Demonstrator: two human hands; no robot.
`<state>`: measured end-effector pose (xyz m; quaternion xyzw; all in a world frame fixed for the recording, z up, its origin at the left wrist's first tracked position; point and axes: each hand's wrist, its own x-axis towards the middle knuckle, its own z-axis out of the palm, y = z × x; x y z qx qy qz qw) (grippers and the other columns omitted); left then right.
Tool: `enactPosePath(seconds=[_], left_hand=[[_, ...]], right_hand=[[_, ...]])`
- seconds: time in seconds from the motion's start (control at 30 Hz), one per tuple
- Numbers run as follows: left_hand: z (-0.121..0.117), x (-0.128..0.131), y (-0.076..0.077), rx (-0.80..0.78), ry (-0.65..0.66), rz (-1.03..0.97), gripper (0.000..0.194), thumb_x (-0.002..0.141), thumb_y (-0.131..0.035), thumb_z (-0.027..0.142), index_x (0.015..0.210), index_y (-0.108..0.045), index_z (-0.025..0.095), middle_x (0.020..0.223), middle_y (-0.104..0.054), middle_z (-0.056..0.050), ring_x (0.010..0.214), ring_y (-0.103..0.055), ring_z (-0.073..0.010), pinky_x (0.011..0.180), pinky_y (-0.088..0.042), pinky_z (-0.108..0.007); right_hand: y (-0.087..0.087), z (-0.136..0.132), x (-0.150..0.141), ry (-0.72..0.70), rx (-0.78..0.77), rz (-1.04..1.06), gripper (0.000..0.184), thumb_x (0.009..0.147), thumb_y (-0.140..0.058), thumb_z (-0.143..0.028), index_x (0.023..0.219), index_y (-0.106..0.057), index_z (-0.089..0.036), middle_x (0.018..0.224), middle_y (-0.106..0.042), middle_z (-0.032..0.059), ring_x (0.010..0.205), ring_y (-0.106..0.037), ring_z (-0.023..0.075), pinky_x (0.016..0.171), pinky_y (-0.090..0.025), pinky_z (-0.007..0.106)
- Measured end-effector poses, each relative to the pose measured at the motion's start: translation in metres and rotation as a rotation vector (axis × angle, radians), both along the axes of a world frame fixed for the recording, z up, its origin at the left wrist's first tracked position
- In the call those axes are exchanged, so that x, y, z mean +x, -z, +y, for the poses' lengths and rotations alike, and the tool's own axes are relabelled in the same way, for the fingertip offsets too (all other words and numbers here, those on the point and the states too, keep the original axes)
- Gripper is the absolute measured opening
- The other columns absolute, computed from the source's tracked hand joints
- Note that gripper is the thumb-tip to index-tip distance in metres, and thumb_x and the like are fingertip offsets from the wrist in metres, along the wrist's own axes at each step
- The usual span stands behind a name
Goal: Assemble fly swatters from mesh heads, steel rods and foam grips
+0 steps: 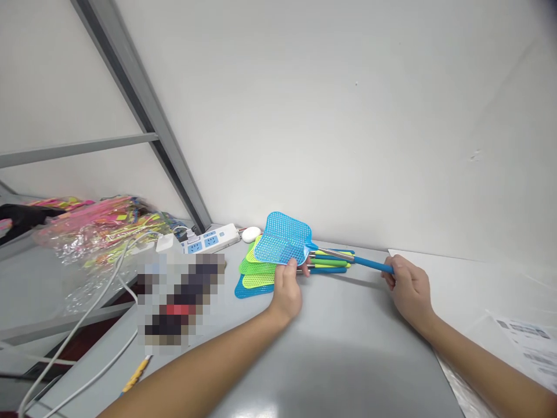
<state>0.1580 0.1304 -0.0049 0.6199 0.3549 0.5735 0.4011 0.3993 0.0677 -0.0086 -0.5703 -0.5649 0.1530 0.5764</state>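
A blue fly swatter (282, 235) with a mesh head and a metal shaft is stretched between my hands, above the tabletop. My right hand (409, 287) is closed around the end of its blue handle. At the lower edge of the mesh head, my left hand (289, 290) pinches it between thumb and fingers; some fingertips are hidden behind. Beneath and behind it lies a fanned pile of fly swatters (259, 280) in yellow, green and blue, their handles pointing right. The held head covers part of that pile.
A white power strip (213, 238) with plugs and cables and a round white object (251, 234) sit by the wall. Left are plastic bags (117, 226) of colourful items on a shelf and a pixelated object (183, 302). White paper sheets (522, 337) lie right.
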Motion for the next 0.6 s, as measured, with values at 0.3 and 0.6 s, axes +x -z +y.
enactPosePath(seconds=[0.3,0.6], left_hand=[[0.001,-0.017,0.011,0.219,0.27,0.253,0.056,0.097,-0.02,0.053,0.078,-0.061,0.019,0.078,-0.062,-0.006,0.073,-0.055,-0.0196,0.073,-0.046,-0.035],[-0.003,-0.019,-0.006,0.385,0.479,0.54,0.043,0.094,-0.029,0.046,0.088,-0.062,0.02,0.09,-0.068,-0.008,0.09,-0.06,-0.0239,0.088,-0.048,-0.039]], right_hand=[[-0.004,0.003,0.013,-0.083,0.237,-0.526,0.026,0.089,-0.062,-0.028,0.068,-0.047,-0.022,0.058,-0.042,-0.0045,0.05,-0.036,0.0113,0.048,-0.03,0.026],[-0.01,0.005,0.004,-0.099,0.353,-0.976,0.015,0.094,-0.056,-0.025,0.08,-0.053,-0.02,0.066,-0.058,0.0006,0.057,-0.045,0.0145,0.057,-0.035,0.027]])
